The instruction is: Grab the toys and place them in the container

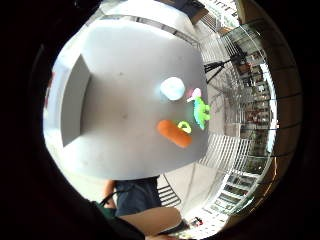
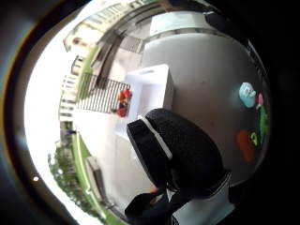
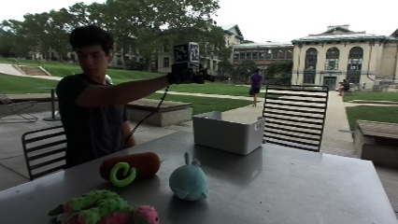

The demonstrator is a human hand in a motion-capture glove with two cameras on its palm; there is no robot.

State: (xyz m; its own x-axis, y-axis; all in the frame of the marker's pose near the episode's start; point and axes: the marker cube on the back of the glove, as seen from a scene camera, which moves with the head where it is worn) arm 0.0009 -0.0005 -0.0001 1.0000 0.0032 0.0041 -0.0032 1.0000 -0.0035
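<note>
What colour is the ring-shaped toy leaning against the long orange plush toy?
Bright green ring-shaped toy; clearest in the outside view.

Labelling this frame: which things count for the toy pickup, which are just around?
Job: orange toy, green ring, blue toy, green-pink plush, white container, gloved right hand raised above the table.
Around: table, black chair.
</note>
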